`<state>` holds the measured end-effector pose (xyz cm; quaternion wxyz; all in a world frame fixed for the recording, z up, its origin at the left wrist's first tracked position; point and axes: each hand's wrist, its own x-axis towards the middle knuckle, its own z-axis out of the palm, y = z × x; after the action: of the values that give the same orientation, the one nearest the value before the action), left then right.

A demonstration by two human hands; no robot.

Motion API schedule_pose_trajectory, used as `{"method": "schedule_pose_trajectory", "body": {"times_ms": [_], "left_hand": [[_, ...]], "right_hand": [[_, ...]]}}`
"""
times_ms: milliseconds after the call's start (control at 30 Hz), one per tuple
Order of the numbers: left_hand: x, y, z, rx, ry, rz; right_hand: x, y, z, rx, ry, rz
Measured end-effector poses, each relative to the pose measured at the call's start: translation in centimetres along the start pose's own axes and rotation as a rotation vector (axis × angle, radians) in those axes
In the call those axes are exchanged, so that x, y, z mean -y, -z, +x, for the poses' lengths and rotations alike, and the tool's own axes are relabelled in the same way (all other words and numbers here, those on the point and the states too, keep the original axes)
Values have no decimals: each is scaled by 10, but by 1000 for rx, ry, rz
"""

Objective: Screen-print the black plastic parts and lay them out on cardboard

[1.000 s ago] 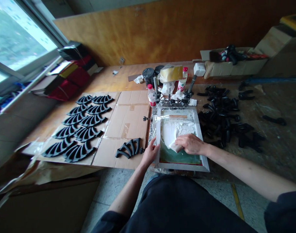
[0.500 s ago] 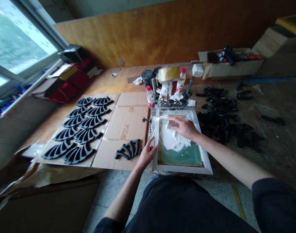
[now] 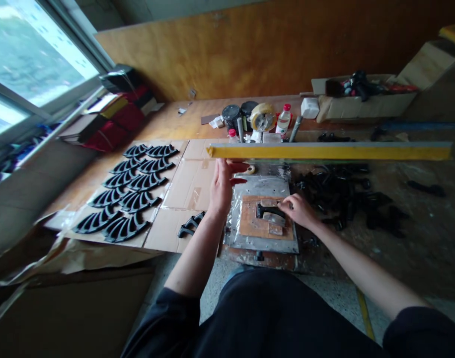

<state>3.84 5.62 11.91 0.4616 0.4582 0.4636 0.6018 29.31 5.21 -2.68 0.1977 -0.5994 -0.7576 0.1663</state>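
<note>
Now the screen frame [image 3: 324,151] is raised.
Left hand [image 3: 222,185] props it, fingers spread flat; right hand [image 3: 298,209] pinches the black part [image 3: 269,212] beneath the frame.

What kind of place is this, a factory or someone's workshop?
Probably a small screen-printing workshop. A hinged printing frame is lifted over a jig holding a black plastic part, rows of similar parts lie spread on cardboard, and more are piled on the bench.

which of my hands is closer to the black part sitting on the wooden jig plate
Right. Your right hand is at the black part, fingers touching its right end on the wooden jig plate. Your left hand is off to the left and higher, raised at the lifted screen frame.
</note>
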Motion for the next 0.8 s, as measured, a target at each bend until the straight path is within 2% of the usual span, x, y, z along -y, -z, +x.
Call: {"method": "schedule_pose_trajectory", "body": {"times_ms": [67,100,167,200,267,300,400,467,533,633,700,800], "left_hand": [[10,-5,-13,-69,21,10],[19,-7,-26,-75,80,24],[44,-10,-60,23,312,59],[58,-11,-79,121,469,73],[83,-15,-111,190,664,53],[93,-15,-123,153,702,35],[111,1,-139,-153,660,48],[116,33,-139,-333,624,125],[119,81,-141,-440,620,209],[129,161,-145,-539,722,377],[141,204,-147,-500,857,559],[160,242,-141,-339,998,759]], "right_hand": [[21,-23,-11,76,46,-153],[30,-29,-13,112,44,-218],[45,-31,-16,147,2,-270],[53,-29,-17,142,-4,-268],[73,-26,-23,112,69,-232],[86,-26,-27,99,143,-206],[126,-34,-40,126,410,-99],[151,-46,-41,175,540,1],[170,-61,-33,221,607,78],[190,-92,-8,296,575,63],[202,-114,10,375,492,-15],[221,-145,30,513,363,-155]]}}
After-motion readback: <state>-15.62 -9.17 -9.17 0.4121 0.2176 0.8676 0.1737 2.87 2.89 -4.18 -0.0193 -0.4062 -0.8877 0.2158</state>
